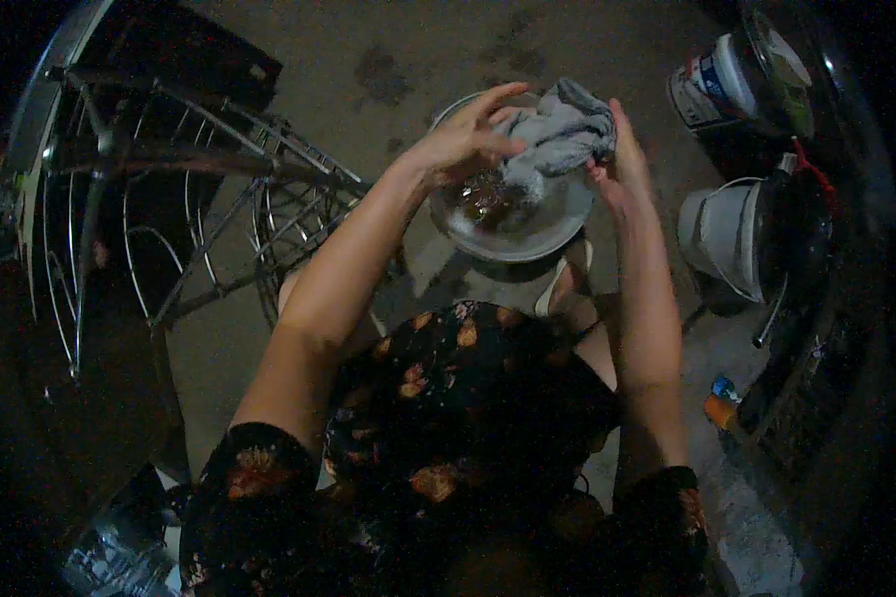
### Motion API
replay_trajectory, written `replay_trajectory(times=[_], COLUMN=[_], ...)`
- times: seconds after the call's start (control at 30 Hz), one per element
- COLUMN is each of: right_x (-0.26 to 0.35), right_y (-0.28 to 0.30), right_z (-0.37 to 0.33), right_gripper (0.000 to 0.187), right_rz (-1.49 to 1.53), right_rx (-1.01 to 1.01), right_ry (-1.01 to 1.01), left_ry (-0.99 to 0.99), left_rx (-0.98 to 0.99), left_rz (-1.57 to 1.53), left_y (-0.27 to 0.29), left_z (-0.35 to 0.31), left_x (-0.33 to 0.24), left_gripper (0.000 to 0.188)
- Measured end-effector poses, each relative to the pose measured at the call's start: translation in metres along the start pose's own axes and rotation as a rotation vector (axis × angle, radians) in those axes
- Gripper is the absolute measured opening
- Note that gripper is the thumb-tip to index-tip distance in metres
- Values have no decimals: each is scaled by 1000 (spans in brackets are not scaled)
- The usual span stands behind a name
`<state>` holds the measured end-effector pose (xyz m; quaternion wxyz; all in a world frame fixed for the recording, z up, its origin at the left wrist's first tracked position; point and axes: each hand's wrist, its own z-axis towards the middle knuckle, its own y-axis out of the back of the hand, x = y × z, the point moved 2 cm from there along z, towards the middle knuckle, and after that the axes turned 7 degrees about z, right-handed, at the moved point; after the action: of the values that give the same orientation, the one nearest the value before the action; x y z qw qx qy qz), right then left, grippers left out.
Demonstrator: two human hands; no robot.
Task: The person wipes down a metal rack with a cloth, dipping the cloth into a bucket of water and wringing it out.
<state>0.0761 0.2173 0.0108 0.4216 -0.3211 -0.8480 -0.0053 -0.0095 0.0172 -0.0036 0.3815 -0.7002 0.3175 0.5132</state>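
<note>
A crumpled wet grey cloth (562, 131) is bunched up between my two hands, just above a round pale basin (513, 247). My left hand (468, 139) grips its left end, the thumb below and the fingers curved over the top. On the other side my right hand (622, 164) holds the bunch, with fingertips showing under its lower right edge. White suds and water (488, 204) lie in the basin, with a shiny patch of reflected light. The far part of the basin is hidden behind the cloth and hands.
A metal-tube rack (269, 169) stands to the left. At the right are a labelled bucket (712, 85), a white pail with a wire handle (725, 239), and a small orange and blue thing (722, 406) on the floor. The basin sits in front of my feet.
</note>
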Motion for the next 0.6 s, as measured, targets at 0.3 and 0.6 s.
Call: replay_trajectory(times=[0.3, 0.6], right_x=[-65, -195], right_y=[-7, -24], right_z=[20, 2], right_gripper=[73, 36], right_rz=[-72, -2031], right_rx=[456, 654], right_ry=[-31, 708], left_ry=[139, -44], left_rx=[-435, -766], left_rz=[15, -529], left_y=[14, 42], left_z=[-12, -22], left_x=[3, -19], left_gripper=[41, 32])
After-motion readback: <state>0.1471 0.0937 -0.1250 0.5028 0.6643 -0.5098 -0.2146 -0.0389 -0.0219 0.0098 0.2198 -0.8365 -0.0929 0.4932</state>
